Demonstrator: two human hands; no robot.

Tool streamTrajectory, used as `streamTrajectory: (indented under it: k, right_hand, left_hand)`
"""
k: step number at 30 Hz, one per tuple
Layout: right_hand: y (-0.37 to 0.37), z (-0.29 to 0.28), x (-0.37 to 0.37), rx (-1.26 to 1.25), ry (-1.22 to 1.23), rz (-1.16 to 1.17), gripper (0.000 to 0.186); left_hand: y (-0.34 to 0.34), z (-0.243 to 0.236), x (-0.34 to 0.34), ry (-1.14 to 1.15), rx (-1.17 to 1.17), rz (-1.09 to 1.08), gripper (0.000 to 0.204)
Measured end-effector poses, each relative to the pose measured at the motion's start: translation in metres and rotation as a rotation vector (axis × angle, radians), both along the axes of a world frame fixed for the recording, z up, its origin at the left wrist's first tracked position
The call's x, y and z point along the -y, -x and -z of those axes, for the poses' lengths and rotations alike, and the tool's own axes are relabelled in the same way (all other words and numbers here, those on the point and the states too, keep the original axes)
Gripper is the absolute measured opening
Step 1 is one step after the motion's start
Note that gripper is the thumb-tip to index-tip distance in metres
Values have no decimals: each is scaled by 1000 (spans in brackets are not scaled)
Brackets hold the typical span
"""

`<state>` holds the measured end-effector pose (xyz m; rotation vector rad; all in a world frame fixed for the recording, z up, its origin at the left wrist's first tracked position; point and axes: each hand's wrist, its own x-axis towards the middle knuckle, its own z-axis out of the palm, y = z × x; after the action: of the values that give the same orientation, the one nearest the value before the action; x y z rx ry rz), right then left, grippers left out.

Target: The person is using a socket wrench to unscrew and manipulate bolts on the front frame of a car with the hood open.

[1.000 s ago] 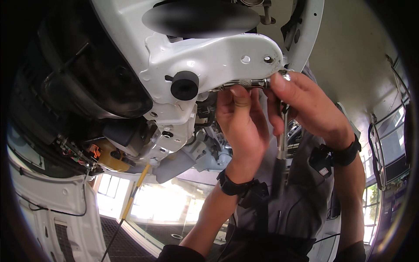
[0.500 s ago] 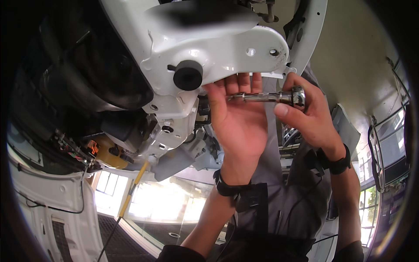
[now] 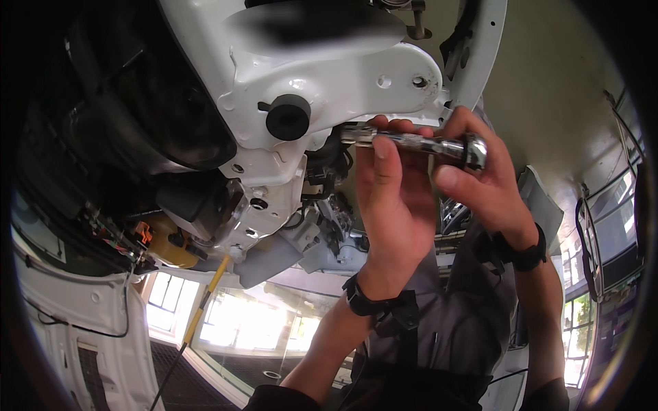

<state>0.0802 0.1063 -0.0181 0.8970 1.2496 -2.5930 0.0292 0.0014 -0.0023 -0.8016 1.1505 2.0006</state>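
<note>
My left hand [image 3: 396, 205] is closed round a chrome socket extension [image 3: 418, 141], its thumb on the bar near the left end. My right hand [image 3: 490, 192] grips the chrome ratchet head [image 3: 474, 152] at the right end; the rest of the ratchet is mostly hidden behind my fingers. The tool lies level just below a white painted metal bracket [image 3: 349, 89], which has holes at its right end and a round black rubber block [image 3: 288, 116] on it.
A black curved body part [image 3: 137, 103] fills the upper left. Lower down are a yellow container [image 3: 171, 250] with an orange connector [image 3: 144, 231], a yellow-sleeved prop rod [image 3: 212, 291] and a white panel [image 3: 89, 315]. Windows [image 3: 226, 315] show at the bottom and right.
The tool first came down out from under the bracket's edge as my left hand opened beneath it. Now my left fingers have closed on it again; my right hand holds it lower than a second ago.
</note>
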Motion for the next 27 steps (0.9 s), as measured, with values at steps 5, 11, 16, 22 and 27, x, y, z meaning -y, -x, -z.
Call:
streamTrajectory:
  k: [5, 11, 16, 22, 27]
  right_hand:
    - [7, 10, 20, -25, 86, 76, 29]
    - [12, 16, 22, -56, 160, 100, 30]
    - [13, 11, 18, -41, 296, 136, 28]
    - [19, 11, 17, -80, 173, 129, 29]
    - [20, 9, 13, -76, 90, 66, 32]
  left_hand:
    - [15, 3, 4, 104, -72, 83, 33]
    - [19, 9, 10, 146, -74, 92, 34]
    - [18, 9, 9, 155, -94, 101, 35]
    - [21, 6, 5, 181, -122, 129, 37]
    - [23, 9, 10, 241, -222, 194, 35]
